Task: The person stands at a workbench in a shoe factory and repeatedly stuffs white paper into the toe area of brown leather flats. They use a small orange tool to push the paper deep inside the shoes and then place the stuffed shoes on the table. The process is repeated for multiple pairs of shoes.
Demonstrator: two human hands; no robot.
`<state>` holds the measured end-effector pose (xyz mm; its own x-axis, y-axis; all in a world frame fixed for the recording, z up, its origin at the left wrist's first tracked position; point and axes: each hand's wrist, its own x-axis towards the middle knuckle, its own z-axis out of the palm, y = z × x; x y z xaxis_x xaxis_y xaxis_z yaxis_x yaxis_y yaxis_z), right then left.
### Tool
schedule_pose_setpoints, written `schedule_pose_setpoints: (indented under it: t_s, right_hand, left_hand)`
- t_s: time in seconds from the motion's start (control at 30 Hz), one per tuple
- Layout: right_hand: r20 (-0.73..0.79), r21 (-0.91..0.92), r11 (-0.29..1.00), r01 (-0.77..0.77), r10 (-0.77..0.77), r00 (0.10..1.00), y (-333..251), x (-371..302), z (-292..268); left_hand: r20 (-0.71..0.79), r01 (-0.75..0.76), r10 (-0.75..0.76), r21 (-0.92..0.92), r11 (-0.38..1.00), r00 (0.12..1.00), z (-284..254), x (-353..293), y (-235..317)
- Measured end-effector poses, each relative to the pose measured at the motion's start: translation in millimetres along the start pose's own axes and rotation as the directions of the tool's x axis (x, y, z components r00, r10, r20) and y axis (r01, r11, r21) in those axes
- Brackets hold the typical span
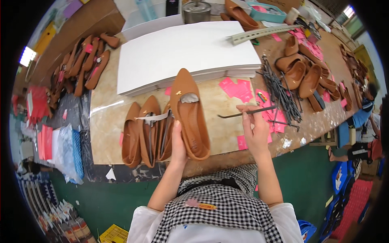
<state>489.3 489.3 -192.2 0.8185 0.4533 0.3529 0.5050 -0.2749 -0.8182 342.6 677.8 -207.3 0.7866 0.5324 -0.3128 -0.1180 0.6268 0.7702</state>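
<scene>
My left hand [178, 141] is closed on a brown pointed flat shoe [194, 133], toe pointing away from me. White paper is stuffed in its toe, and a small gold ornament sits on top. Between the fingers of my right hand [255, 127] is a thin black shoe stick [235, 115], bent at its end, held to the right of the shoe. Left of my left hand, more brown shoes [131, 137] lie side by side on the table. Black sticks show inside some of them, and a white strip [152, 118] lies across them.
A big stack of white paper [182, 52] lies behind the shoes. To the right are a pile of black sticks [279, 89], pink tags [239, 89] and heaped brown shoes [310, 81]. More shoes [97, 69] lie at the far left. A person [360, 117] is at the right.
</scene>
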Motion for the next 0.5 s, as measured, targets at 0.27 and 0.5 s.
schedule_pose_setpoints:
  t_s: [0.27,0.5]
  right_hand:
    - [0.227,-0.061,0.93,-0.363,0.367,0.902,-59,14,22]
    - [0.551,0.136,0.92,-0.366,0.237,0.8,-97,-8,14]
  left_hand:
    - [-0.135,-0.012,0.02,0.06,0.998,0.991,-5,4,-3]
    - [-0.02,-0.241,0.259,0.304,0.922,0.966,-3,7,5]
